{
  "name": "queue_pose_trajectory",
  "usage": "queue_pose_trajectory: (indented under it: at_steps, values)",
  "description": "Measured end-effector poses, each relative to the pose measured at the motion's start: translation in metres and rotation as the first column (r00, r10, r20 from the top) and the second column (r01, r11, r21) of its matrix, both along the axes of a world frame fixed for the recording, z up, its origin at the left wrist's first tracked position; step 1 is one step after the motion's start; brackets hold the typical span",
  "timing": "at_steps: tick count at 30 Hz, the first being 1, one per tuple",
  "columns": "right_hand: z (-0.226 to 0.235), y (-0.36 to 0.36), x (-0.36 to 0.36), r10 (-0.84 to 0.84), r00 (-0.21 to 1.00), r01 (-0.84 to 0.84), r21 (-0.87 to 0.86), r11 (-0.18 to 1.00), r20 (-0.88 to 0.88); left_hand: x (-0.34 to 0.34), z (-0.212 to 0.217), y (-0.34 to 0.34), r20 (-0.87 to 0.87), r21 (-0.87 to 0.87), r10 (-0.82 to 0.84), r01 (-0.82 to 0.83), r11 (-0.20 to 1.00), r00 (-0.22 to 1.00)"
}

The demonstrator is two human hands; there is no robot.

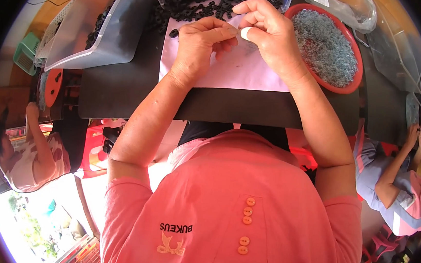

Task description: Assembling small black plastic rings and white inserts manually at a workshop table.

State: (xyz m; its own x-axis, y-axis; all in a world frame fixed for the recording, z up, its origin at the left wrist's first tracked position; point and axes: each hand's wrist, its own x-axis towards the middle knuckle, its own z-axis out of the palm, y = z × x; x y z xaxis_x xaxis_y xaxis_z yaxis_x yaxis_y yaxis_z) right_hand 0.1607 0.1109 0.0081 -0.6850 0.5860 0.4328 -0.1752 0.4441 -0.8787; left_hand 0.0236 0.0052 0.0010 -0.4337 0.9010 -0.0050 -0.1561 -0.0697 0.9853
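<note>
Over a pale pink sheet (253, 76) on the dark table, my left hand (197, 40) and my right hand (273, 38) meet fingertip to fingertip. Both are closed in a pinch between thumb and index finger. Whatever sits between the tips is too small to make out. A white covering or patch shows at the tip of my right thumb. Just beyond my hands lies a heap of small black ring-like parts (199, 11), with one loose black part (174, 32) beside my left wrist. To the right of my right hand stands a red basin (357, 68) full of tiny clear, greyish pieces (326, 47).
A translucent plastic bin (104, 41) holding black parts tilts at the left. Behind the basin lies a clear plastic bag (351, 9); another clear bin (397, 42) is at far right. Co-workers sit on the left (37, 158) and right (397, 183). The dark table edge (232, 106) runs in front of me.
</note>
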Motion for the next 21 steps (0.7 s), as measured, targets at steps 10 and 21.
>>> queue_pose_trajectory:
  at_steps: [10,21]
  values:
    - [-0.002,-0.004,-0.001,-0.024,1.000,0.023,-0.052,0.998,-0.015,-0.004,-0.001,0.001,0.118,0.048,-0.028,0.023,0.999,0.993]
    - [0.006,-0.011,-0.002,0.003,0.999,-0.004,0.046,0.999,0.040,-0.007,-0.003,0.000,0.254,0.088,0.032,-0.056,0.995,0.967]
